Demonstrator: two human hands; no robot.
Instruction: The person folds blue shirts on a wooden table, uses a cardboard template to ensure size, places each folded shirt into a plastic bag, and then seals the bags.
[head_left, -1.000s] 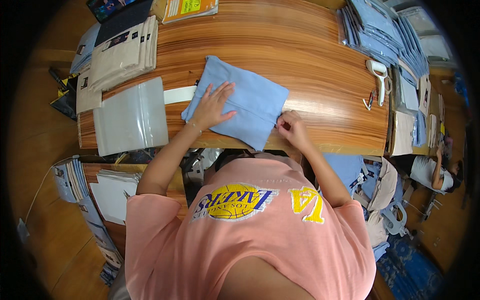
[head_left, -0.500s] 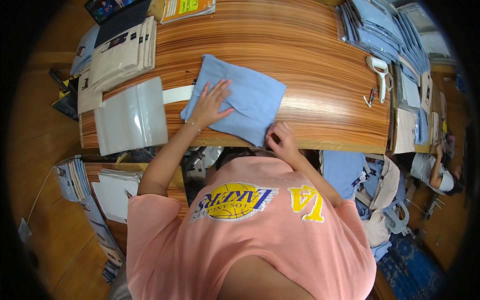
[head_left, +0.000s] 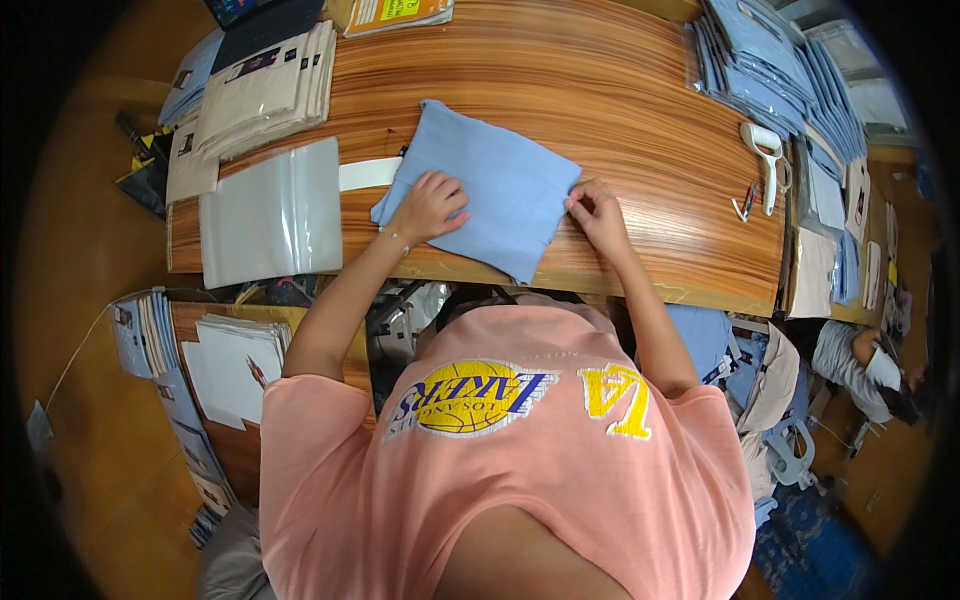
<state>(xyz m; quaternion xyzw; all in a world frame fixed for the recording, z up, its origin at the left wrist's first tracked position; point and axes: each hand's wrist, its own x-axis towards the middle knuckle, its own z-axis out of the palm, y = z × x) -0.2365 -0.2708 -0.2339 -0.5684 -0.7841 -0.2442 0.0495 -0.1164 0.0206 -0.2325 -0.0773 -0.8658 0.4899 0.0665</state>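
Observation:
A folded light-blue garment (head_left: 490,175) lies askew near the table's front edge, its top smoother than before. Resting on its left part is my left hand (head_left: 430,208), palm down with fingers loosely bent and slightly apart. At the garment's right edge, my right hand (head_left: 602,218) pinches the fabric between thumb and fingers. A white strip (head_left: 369,174) runs out from under the garment's left side; its other end is hidden by the cloth. To the left lies a stack of clear plastic bags (head_left: 270,212).
Packed beige garments (head_left: 265,95) are piled at the back left. A white lint roller (head_left: 766,165) and small snips (head_left: 744,203) lie at the right. Bagged blue garments (head_left: 755,60) are stacked at the far right. Papers (head_left: 225,365) sit on a lower surface to the left.
My right hand has moved up from the front corner to the right edge of the garment. My left hand has slid slightly nearer with its fingers more bent. The garment's top has flattened out.

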